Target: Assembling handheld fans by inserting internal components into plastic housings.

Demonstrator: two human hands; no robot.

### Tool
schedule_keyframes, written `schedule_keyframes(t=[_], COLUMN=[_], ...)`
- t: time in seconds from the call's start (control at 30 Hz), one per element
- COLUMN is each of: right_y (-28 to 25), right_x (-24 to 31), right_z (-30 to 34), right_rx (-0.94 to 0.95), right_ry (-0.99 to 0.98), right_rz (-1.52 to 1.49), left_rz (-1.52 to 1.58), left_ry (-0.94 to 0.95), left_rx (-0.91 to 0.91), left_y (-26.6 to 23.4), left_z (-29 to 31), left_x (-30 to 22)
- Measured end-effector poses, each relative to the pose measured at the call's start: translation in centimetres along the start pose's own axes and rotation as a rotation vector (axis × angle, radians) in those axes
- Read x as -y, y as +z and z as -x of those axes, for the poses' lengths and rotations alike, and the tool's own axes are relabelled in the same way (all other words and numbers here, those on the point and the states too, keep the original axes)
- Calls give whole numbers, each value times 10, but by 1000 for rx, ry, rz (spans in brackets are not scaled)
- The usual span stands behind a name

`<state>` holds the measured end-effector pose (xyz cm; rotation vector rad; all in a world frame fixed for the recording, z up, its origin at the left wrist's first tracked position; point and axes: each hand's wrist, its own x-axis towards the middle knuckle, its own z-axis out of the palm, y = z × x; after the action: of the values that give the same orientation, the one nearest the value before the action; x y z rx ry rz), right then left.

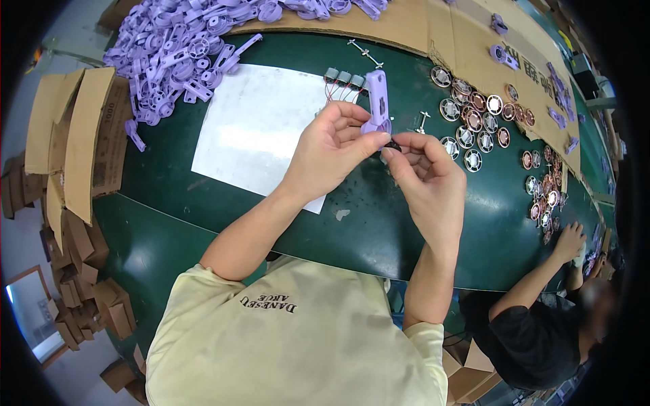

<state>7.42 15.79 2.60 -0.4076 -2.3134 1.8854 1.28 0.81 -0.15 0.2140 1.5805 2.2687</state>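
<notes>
My left hand (330, 145) is closed on a purple plastic housing (377, 95), long and hollow with a rounded lower end, held upright above the table. Thumb and fingers of my right hand (433, 183) pinch a small black part (393, 144) against the housing's lower end; the fingertips hide most of it. Just behind my left hand, several small silver motors (344, 77) with thin red wires lie in a row at the edge of a white sheet (237, 128). A small pale connector piece (423, 122) rests to the right of the housing.
A large heap of purple housings (183, 61) covers the far left of the green table (379, 223). Round silver and copper-coloured grilles (472, 120) spread over the right side, by flattened cardboard (474, 34). An open carton (88, 135) stands left. A co-worker's hand (571, 242) reaches in at right.
</notes>
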Motion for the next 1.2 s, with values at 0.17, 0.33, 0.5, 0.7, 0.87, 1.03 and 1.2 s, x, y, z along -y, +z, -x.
schedule_keyframes(t=[0.17, 0.33, 0.5, 0.7, 0.87, 1.03, 1.2], right_y=[0, 8, 9, 11, 11, 9, 13], right_x=[-3, -1, -6, -7, -9, -10, -9], right_z=[-2, -2, -2, -1, -3, -6, -4], right_rx=[-6, -65, -39, -115, -112, -86, -66], right_ry=[-71, -68, -103, -237, -229, -239, -269], right_rz=[10, -196, -235, 84, -5, -7, -32], left_rz=[26, 25, -14, 41, 62, -16, -37], left_ry=[-80, -63, 6, -81, 6, 2, 4], left_rx=[59, 123, 115, 124, 149, 149, 140], left_y=[-3, -6, -8, -8, -7, 0, -1], left_z=[0, 1, 2, 1, -1, 6, 6], left_x=[-1, 1, 1, -3, 2, 3, 7])
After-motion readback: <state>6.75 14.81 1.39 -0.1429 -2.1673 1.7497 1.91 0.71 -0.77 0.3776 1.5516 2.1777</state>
